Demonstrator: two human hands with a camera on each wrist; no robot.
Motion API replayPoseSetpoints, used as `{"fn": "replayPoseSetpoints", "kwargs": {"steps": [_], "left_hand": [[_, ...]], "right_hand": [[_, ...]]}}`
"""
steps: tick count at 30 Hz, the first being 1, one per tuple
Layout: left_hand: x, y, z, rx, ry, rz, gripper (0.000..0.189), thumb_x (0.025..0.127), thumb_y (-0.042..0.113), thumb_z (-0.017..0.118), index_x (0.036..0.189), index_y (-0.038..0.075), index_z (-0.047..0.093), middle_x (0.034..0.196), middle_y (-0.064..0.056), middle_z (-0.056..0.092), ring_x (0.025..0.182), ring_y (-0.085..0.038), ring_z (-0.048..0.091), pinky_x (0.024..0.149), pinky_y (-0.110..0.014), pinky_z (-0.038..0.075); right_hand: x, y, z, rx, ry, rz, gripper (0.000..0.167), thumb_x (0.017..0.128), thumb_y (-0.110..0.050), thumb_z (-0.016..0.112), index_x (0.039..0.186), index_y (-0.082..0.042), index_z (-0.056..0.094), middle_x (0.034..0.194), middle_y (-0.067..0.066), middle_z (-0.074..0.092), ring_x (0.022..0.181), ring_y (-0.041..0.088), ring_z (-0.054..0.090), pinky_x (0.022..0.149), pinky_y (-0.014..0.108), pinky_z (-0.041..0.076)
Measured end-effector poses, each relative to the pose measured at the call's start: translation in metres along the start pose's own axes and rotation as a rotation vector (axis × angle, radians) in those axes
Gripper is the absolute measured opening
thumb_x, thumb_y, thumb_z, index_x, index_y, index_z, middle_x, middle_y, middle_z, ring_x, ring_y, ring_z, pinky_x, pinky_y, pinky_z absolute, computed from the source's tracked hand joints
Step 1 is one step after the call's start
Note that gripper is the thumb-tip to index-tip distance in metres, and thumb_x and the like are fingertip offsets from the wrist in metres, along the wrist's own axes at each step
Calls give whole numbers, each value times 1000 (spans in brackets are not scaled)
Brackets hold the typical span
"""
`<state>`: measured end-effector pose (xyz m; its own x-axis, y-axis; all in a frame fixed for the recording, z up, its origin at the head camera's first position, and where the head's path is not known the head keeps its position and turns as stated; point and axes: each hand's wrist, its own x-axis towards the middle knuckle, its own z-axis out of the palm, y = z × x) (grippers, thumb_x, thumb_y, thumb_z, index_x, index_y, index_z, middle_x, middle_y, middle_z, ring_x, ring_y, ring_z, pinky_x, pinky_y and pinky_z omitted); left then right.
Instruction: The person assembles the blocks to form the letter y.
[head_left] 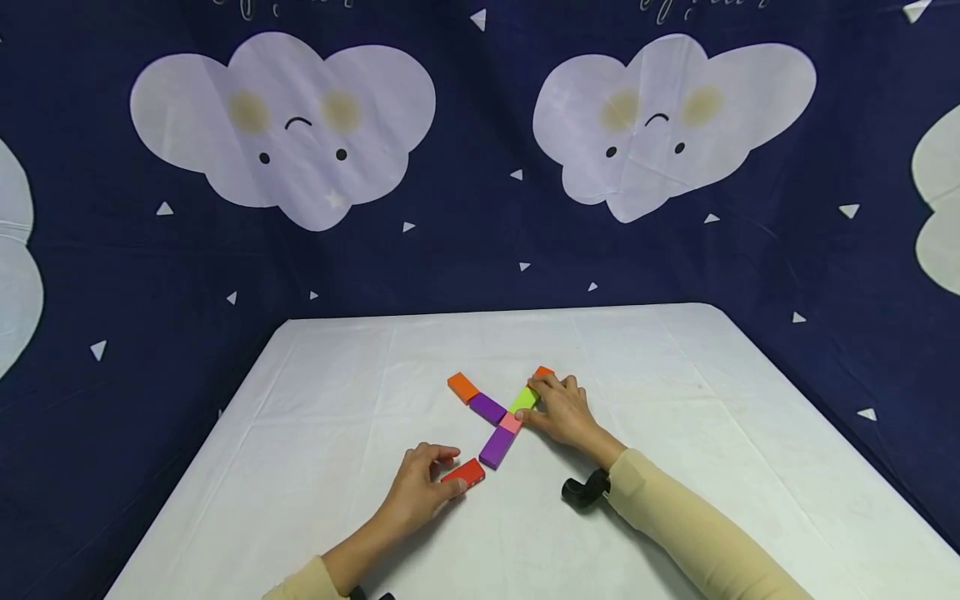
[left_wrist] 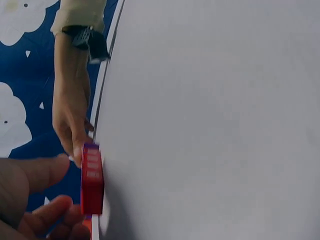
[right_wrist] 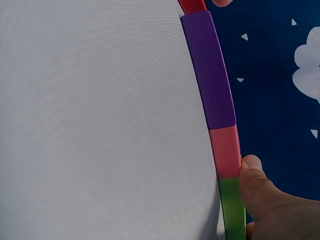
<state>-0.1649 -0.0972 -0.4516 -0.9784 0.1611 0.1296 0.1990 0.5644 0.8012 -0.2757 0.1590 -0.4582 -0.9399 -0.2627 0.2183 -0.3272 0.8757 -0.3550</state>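
Colored blocks lie end to end on a white table in a forked row. My right hand (head_left: 566, 412) is at the right branch, its thumb against the side where the pink block (right_wrist: 225, 152) meets the yellow-green block (head_left: 524, 400). Its index finger reaches to the far end of the yellow-green block, by an orange block (head_left: 544, 371). The stem is a purple block (head_left: 497, 447). Beside its near end lies a red block (head_left: 468, 472). My left hand (head_left: 420, 487) is at this red block, thumb overlapping its near side, fingers spread apart from it.
A second purple block (head_left: 487, 408) and another orange block (head_left: 462, 387) form the left branch. Black wrist camera (head_left: 585, 490) sits at the right sleeve. Behind the white table (head_left: 337, 358) hangs a dark blue cloth (head_left: 480, 250) with clouds.
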Motion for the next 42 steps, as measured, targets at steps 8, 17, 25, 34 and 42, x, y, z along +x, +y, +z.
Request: {"fn": "replayPoseSetpoints", "kwargs": {"steps": [8,17,25,34,42], "left_hand": [[7,-9,-16,-29,-155,64,41,78,19,75,117,9,64,108,-4,63,101,-20,48,85,-28,40],[15,-17,-26,-89,-337,129,47,79,22,75,123,12,61,116,-4,61,107,-22,47,89,-29,39],[24,-25,-32,-63,-443,178,45,83,22,71,126,13,59,119,-3,60,107,-19,47,89,-25,39],[28,-25,-32,-22,-491,208,44,82,19,72,124,15,60,122,-3,61,106,-17,41,86,-24,38],[22,-21,-27,-18,-454,164,44,81,19,73,123,16,61,120,-2,61,105,-16,39,88,-25,36]], "right_hand": [[-1,0,-1,-3,-4,5,65,81,-50,67,131,-10,56,137,7,51,98,29,42,78,40,32],[-1,0,0,3,0,5,64,81,-49,67,130,-10,56,137,7,51,99,30,42,78,41,32],[1,2,1,6,11,-3,63,81,-49,67,129,-10,56,135,6,52,97,29,42,77,40,32],[2,2,0,-1,9,4,64,80,-49,68,130,-10,56,135,6,52,97,29,42,76,39,31],[1,2,0,-1,-2,3,64,80,-51,67,130,-11,56,136,6,52,98,29,43,78,39,32]]}}
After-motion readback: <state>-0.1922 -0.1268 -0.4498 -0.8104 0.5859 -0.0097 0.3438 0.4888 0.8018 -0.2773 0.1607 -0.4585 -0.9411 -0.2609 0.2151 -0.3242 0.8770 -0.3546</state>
